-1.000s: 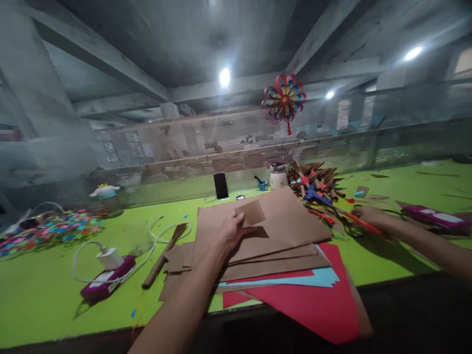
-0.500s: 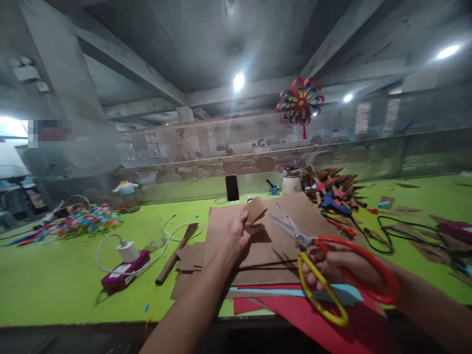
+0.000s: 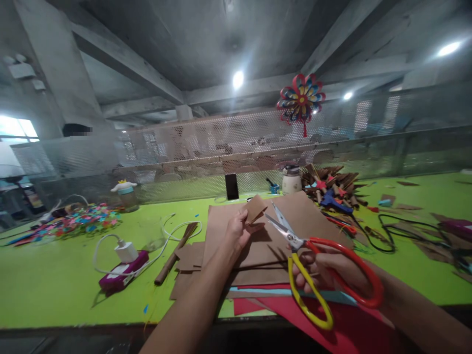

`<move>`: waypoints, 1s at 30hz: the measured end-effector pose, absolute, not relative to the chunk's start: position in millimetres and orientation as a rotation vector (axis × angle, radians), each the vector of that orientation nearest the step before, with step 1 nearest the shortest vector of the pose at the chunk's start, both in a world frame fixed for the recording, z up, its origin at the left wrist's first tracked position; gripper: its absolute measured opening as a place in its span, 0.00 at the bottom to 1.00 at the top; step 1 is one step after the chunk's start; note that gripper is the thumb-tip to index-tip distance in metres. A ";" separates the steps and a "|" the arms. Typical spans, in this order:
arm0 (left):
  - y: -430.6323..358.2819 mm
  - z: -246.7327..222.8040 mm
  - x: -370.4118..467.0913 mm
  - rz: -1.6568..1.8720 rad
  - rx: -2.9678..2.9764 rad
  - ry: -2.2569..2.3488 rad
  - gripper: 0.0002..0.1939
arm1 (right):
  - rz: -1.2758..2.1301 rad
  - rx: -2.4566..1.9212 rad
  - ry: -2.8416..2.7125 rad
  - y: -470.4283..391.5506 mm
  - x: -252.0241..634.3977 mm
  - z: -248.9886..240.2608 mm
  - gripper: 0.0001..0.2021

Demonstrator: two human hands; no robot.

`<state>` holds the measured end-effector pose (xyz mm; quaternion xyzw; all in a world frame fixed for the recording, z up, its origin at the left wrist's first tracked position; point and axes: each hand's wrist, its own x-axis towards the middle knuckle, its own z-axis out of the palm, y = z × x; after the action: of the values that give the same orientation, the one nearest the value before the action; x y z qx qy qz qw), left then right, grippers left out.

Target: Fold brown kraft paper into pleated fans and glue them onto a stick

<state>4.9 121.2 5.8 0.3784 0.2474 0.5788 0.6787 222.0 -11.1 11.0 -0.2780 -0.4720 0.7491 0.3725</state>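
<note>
My left hand [image 3: 238, 230] pinches a small folded piece of brown paper [image 3: 255, 208] above a large brown sheet [image 3: 221, 246]. To its right, my right hand [image 3: 324, 268] grips scissors [image 3: 294, 241] with one red and one yellow handle. The blades are parted, and their tips point up and left, close to the folded paper. Red paper [image 3: 332, 314] and light-blue strips lie under the brown sheet at the table's front edge. Smaller brown pieces [image 3: 191, 256] sit at the sheet's left side.
On the green table [image 3: 55, 280] are a purple power strip [image 3: 116, 279] with a white charger, a rolled brown tube [image 3: 173, 260], colourful paper stars [image 3: 88, 220], a phone [image 3: 232, 187], a jar [image 3: 291, 181] and piled brown pieces [image 3: 335, 184]. A red paper flower ornament [image 3: 301, 100] hangs behind.
The scissors in my right hand have moved left, closer to the folded paper. My left hand has stayed nearly in place with the paper.
</note>
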 end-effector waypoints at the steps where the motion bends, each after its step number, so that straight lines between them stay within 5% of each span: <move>1: 121.4 5.4 4.8 1.300 0.855 0.552 0.14 | 1.951 -0.715 -1.185 -10.4 221.6 10.6 0.03; 30: 123.5 3.4 4.6 1.257 0.863 0.585 0.14 | 1.926 -0.661 -1.159 1.0 213.7 -1.5 0.05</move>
<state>4.6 123.5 3.4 0.3850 0.2609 0.5610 0.6848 213.7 1.0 -1.5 -0.2598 -0.4559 0.7573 0.3887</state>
